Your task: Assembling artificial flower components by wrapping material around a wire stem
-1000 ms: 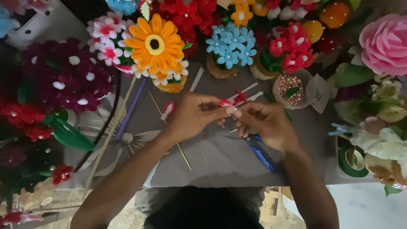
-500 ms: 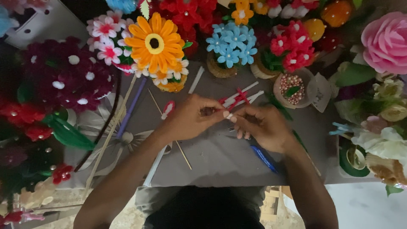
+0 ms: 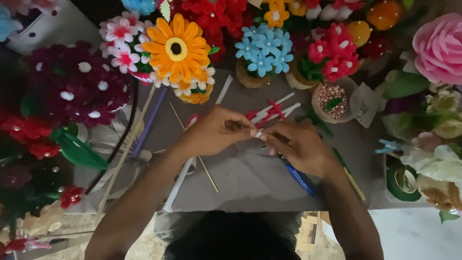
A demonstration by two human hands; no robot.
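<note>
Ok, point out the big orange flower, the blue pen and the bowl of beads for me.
big orange flower (image 3: 176,48): head view, on its dark centre.
blue pen (image 3: 299,179): head view, on the barrel below the right hand.
bowl of beads (image 3: 318,107): head view, on its pale rim.

The grey table (image 3: 250,178) covering looks like matt cloth or paper, lightly creased. The orange flower (image 3: 177,48) and blue flowers (image 3: 262,50) have a fuzzy, chenille-like surface, as do the red strips (image 3: 269,113); the white strips (image 3: 279,108) look smooth. The pink rose (image 3: 439,45) seems smooth and satiny. A thin stick (image 3: 207,173) looks like bare wood, the blue pen (image 3: 299,179) glossy plastic, the beads (image 3: 332,100) pearly and shiny
</note>
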